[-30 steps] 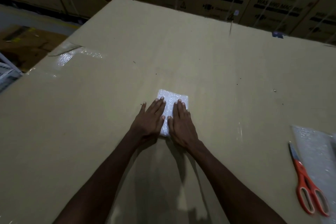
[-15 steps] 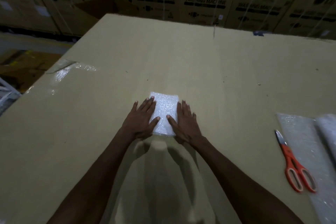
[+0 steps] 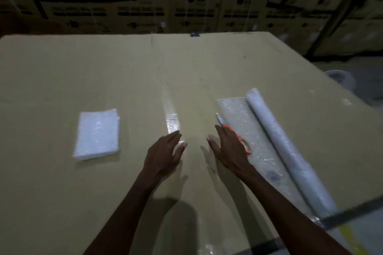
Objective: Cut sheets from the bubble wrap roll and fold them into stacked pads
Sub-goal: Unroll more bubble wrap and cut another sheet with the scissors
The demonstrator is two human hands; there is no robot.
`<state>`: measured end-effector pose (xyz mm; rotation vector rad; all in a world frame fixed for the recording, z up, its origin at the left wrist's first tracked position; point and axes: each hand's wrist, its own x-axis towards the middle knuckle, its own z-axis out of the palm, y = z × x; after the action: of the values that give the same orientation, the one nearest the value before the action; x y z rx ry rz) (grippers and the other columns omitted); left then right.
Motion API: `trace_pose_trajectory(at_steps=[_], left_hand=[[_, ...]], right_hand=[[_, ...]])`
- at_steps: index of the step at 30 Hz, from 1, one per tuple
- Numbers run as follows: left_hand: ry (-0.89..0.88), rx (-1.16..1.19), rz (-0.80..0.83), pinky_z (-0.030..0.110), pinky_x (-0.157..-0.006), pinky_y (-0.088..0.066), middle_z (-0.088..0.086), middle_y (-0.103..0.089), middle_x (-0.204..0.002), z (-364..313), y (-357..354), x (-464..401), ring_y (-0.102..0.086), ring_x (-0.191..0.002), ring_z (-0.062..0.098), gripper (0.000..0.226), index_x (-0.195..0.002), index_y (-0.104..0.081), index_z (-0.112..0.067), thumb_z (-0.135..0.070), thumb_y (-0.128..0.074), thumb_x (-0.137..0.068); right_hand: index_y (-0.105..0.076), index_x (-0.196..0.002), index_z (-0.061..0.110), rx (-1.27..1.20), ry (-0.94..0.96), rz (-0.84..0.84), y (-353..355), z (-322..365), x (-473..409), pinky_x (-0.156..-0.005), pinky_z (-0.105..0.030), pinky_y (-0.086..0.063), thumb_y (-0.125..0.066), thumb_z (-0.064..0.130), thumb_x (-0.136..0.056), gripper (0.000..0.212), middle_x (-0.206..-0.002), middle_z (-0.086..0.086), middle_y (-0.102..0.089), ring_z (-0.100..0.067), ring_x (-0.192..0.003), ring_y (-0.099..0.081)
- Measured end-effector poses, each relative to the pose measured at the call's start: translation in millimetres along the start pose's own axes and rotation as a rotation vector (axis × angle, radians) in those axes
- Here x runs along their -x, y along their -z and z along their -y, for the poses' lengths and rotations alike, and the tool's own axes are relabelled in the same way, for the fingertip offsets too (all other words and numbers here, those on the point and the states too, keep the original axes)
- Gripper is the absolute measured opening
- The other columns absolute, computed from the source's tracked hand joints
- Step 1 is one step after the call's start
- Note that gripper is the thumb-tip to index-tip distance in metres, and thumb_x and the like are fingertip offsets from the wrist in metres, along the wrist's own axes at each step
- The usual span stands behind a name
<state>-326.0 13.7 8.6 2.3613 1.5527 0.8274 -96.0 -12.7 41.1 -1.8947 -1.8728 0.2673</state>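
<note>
We're looking down at a big cardboard surface [image 3: 62, 80] with both bare hands out over its middle, holding nothing. Our left hand [image 3: 163, 154] is sitting palm down with fingers straight and close together, thumb out to the right, tips lying over the near end of a shiny strip of clear tape [image 3: 171, 118] stuck to the cardboard. Our right hand [image 3: 229, 150] is also flat-ish and relaxed, fingers extended and pointing far-left, thumb spread toward the left hand; can't tell if either palm is actually touching the cardboard. The right hand is overlapping the orange-handled scissors [image 3: 243, 144], which are lying just beside it on the right: blades pointing far, handles near, partly hidden behind the hand, resting on the left edge of the unrolled bubble wrap sheet [image 3: 244, 122]. That sheet is lying flat, running near-right to far-left, and is feeding from the bubble wrap roll [image 3: 284, 143], which is lying along the sheet's right side, touching it. The folded bubble wrap pad [image 3: 97, 133] is sitting well apart on the left, flat on the cardboard, no hand on it; layered edges are showing, count unclear. Stacked cardboard cartons [image 3: 132, 12] are lining the far background, print too blurred to read.
</note>
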Motion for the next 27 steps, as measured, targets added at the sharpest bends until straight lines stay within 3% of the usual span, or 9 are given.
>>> trace_pose_trajectory(at_steps=[4, 7, 9, 12, 16, 19, 23, 27], left_hand=[[-0.079, 0.039, 0.1, 0.037, -0.098, -0.051, -0.002, -0.065, -0.132, -61, -56, -8, -0.065, -0.114, 0.021, 0.052, -0.124, -0.069, -0.018, -0.053, -0.042, -0.096], [-0.118, 0.006, 0.144, 0.039, -0.101, -0.048, 0.002, -0.066, -0.131, -102, -88, -23, -0.064, -0.115, 0.022, 0.048, -0.122, -0.069, -0.016, -0.049, -0.047, -0.095], [-0.126, -0.025, 0.162, 0.039, -0.101, -0.046, 0.002, -0.064, -0.133, -131, -104, -33, -0.062, -0.117, 0.022, 0.041, -0.124, -0.067, -0.018, -0.043, -0.052, -0.095], [-0.163, -0.076, 0.208, 0.042, -0.1, -0.043, 0.006, -0.058, -0.14, -171, -128, -49, -0.055, -0.125, 0.026, 0.046, -0.131, -0.06, -0.016, -0.044, -0.048, -0.097], [-0.068, -0.152, 0.316, 0.057, -0.111, -0.032, 0.01, -0.045, -0.152, -204, -169, -56, -0.041, -0.14, 0.033, 0.072, -0.143, -0.051, -0.013, -0.061, -0.027, -0.095], [-0.014, -0.187, 0.331, 0.061, -0.115, -0.02, 0.006, -0.037, -0.158, -215, -188, -50, -0.032, -0.146, 0.032, 0.079, -0.148, -0.046, -0.019, -0.069, -0.018, -0.094], [0.017, -0.21, 0.306, 0.055, -0.12, -0.009, -0.002, -0.019, -0.165, -211, -188, -40, -0.012, -0.153, 0.022, 0.086, -0.156, -0.028, -0.027, -0.075, -0.004, -0.09], [0.029, -0.246, 0.294, 0.055, -0.119, -0.012, -0.002, -0.023, -0.164, -197, -176, -38, -0.015, -0.153, 0.023, 0.091, -0.156, -0.03, -0.028, -0.079, 0.003, -0.088]], right_hand=[[-0.06, -0.129, 0.006, 0.079, -0.051, -0.017, 40, -64, 18, -0.079, -0.044, -0.051, -0.05, 0.042, -0.095, 0.051, -0.114, -0.016, -0.066, -0.039, -0.102, -0.062], [-0.063, -0.121, 0.0, 0.177, -0.015, -0.054, 57, -114, 25, -0.078, -0.048, -0.054, -0.053, 0.037, -0.097, 0.045, -0.104, -0.02, -0.068, -0.042, -0.093, -0.065], [-0.065, -0.119, 0.001, 0.237, 0.04, -0.043, 65, -142, 28, -0.085, -0.054, -0.054, -0.05, 0.035, -0.094, 0.045, -0.103, -0.017, -0.07, -0.039, -0.094, -0.067], [-0.068, -0.117, 0.005, 0.352, 0.093, -0.047, 75, -178, 33, -0.097, -0.067, -0.045, -0.069, 0.025, -0.086, 0.037, -0.115, -0.015, -0.07, -0.035, -0.107, -0.067], [-0.068, -0.122, 0.005, 0.379, 0.067, 0.078, 78, -218, 49, -0.087, -0.069, -0.05, -0.086, 0.017, -0.071, 0.055, -0.139, -0.024, -0.059, -0.045, -0.123, -0.061], [-0.064, -0.13, 0.006, 0.317, 0.094, 0.126, 78, -236, 55, -0.085, -0.068, -0.052, -0.085, 0.02, -0.074, 0.062, -0.15, -0.024, -0.05, -0.047, -0.129, -0.056], [-0.056, -0.14, 0.005, 0.176, 0.142, 0.161, 77, -247, 48, -0.097, -0.064, -0.051, -0.076, 0.019, -0.084, 0.061, -0.158, -0.025, -0.039, -0.048, -0.14, -0.043], [-0.047, -0.152, 0.016, -0.049, 0.097, 0.154, 84, -250, 36, -0.114, -0.044, -0.037, -0.068, 0.023, -0.093, 0.063, -0.166, -0.012, -0.028, -0.03, -0.149, -0.033]])
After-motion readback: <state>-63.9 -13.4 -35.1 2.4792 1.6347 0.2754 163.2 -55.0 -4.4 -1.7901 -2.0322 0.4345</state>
